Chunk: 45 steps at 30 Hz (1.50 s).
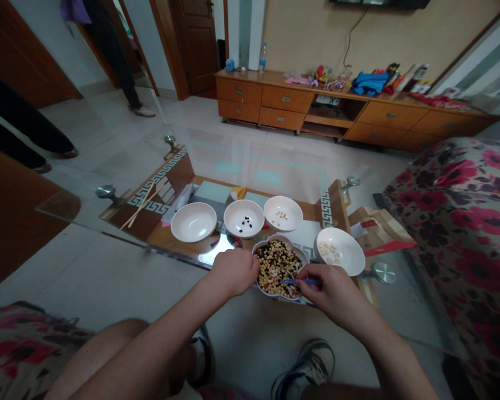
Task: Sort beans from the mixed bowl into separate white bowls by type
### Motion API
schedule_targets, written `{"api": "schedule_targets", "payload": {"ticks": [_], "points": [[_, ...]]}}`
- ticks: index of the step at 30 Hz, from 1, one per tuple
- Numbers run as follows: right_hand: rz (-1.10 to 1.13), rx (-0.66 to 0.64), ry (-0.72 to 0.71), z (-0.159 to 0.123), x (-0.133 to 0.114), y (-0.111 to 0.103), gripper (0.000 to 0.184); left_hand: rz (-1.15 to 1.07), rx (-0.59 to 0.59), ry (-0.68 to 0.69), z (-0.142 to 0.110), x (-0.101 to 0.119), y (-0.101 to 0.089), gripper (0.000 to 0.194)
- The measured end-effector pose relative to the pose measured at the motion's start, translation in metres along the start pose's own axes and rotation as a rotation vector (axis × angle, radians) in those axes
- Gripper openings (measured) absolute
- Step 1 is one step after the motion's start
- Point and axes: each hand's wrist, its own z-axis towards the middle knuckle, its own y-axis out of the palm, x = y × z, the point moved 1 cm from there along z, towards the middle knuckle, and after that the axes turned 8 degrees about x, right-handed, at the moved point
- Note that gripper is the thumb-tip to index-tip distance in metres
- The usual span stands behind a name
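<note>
My left hand (pixel 236 271) is closed on the left rim of a flower-shaped dish (pixel 292 240), steadying its edge. The dish holds a mix of yellow beans, dark beans and pale pieces (pixel 277 264). In my right hand (pixel 331 286) is a thin blue tool that looks like tweezers (pixel 310 281), its tip down among the beans. Behind the dish stand three white bowls: a left bowl (pixel 183 222) with nothing visible inside, a middle bowl (pixel 233 214) with several black beans, and another bowl (pixel 291 222) with several small yellowish beans. A right-hand bowl (pixel 352 255) contains pale flat pieces.
Everything stands on a glass table (pixel 83 214) with metal fittings. Wooden chopsticks (pixel 141 206) lie at its left, a paper bag (pixel 375 230) at its right. A floral-covered sofa (pixel 462 211) is to the right. Beyond are a wooden cabinet (pixel 289 100) and standing people's legs (pixel 116 53).
</note>
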Motion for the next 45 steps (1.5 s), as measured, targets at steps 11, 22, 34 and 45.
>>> {"api": "schedule_targets", "payload": {"ticks": [11,22,34,45], "points": [[-0.020,-0.015,-0.005,0.000,0.001,0.000,0.019,-0.008,0.006,0.003,-0.001,0.000,-0.001,0.061],[0.102,0.212,0.021,0.014,-0.007,-0.015,0.026,0.005,0.008,0.001,0.000,0.001,0.001,0.060],[0.129,0.535,-0.013,0.059,-0.044,0.022,0.022,-0.042,0.021,0.015,0.000,0.000,-0.001,0.059],[0.090,0.537,-0.011,0.059,-0.050,0.017,0.022,-0.040,0.029,0.020,0.000,0.000,0.002,0.059]]}}
